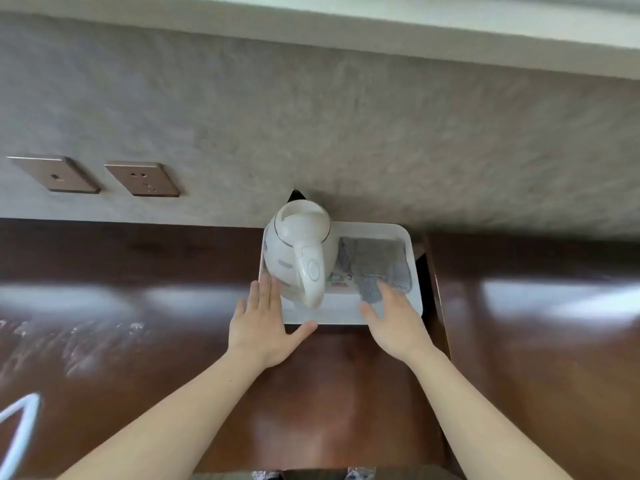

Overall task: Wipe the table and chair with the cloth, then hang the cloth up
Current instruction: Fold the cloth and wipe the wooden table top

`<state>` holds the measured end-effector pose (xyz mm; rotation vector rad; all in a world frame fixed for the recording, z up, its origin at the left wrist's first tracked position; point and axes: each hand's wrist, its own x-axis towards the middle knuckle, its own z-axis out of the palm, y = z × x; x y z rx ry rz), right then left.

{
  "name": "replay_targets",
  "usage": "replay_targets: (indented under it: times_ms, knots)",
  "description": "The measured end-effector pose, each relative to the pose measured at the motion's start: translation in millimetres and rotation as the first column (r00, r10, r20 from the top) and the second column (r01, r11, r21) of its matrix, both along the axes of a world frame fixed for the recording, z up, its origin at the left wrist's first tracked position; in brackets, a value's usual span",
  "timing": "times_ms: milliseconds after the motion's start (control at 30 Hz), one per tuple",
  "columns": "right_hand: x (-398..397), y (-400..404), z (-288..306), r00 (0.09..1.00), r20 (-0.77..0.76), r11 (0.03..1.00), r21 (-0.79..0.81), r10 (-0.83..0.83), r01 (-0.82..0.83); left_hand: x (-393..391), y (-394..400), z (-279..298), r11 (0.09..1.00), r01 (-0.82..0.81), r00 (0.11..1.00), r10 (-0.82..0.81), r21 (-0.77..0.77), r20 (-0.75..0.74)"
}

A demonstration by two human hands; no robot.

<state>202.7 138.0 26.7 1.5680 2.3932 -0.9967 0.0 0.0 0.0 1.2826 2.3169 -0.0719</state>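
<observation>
Both hands are out over the dark wooden table (138, 341), reaching to a white tray (414, 271) that sits against the grey wall (346, 116). In the tray, on its left side, stands a white kettle (298, 247), handle pointing toward the person. On the tray's right side lies the grey cloth (374, 261), spread flat on the tray floor, with some small printed thing just beside it near the kettle, too blurred to read. The left hand (259, 327) is flat, fingers straight and together, fingertips at the tray's near left corner by the kettle's base, thumb spread along the front rim; it grips nothing. The right hand (394, 323) is also open and flat, fingers stretched forward over the near edge of the cloth; whether they press on it I cannot tell. Two bronze wall sockets (142, 178) sit on the wall to the left. White smears (86, 344) streak the table at the left.
</observation>
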Motion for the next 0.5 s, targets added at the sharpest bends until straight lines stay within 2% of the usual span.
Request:
replay_targets:
  times_ms: [133,367,500]
  knots:
    - [-11.1,29.9,-31.0,0.999,0.039,0.997,0.072,0.021,-0.024,5.5,14.2,-30.9,0.994,-0.103,0.994,0.104,0.041,-0.024]
    - [-43.0,78.1,-73.4,0.987,0.15,0.97,0.221,0.066,-0.099,17.6,20.2,-58.2,0.977,-0.18,0.98,0.188,0.117,-0.067]
    - [-57.3,84.2,-92.7,0.975,0.224,0.982,0.184,-0.003,-0.039,17.5,20.6,-63.6,0.979,-0.166,0.98,0.178,0.117,-0.094]
